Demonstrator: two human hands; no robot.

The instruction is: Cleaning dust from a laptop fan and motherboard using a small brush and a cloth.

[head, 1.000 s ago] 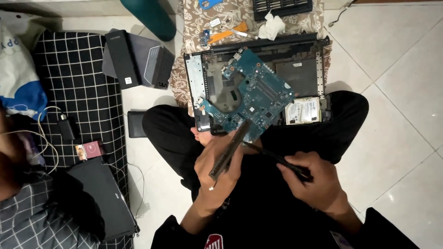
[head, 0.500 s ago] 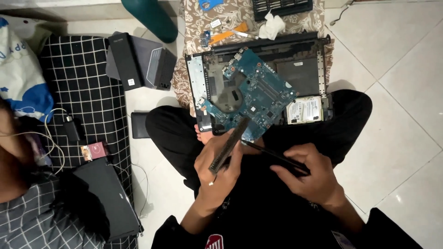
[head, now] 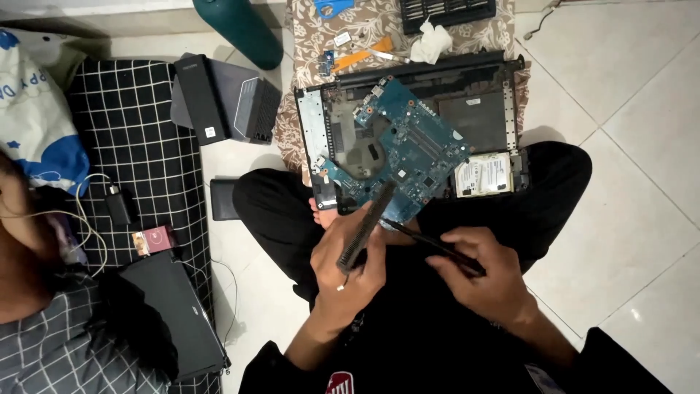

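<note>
Both hands grasping: left hand (head: 348,266) black finned strip (head: 365,228), right hand (head: 482,274) thin black tool (head: 430,244).

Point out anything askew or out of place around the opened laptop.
The blue motherboard sits rotated and lifted out of the black laptop base, not seated square in it. A crumpled white tissue and small loose parts lie scattered on the patterned cloth behind. Nothing looks spilled.

I see a dark green cylindrical bottle (head: 239,31) lying at the floor's top edge, beside a black-and-white checked mattress (head: 138,138). A crumpled white tissue (head: 430,42) sits on the brown patterned cloth (head: 372,29) near an orange flat pry tool (head: 357,57).
</note>
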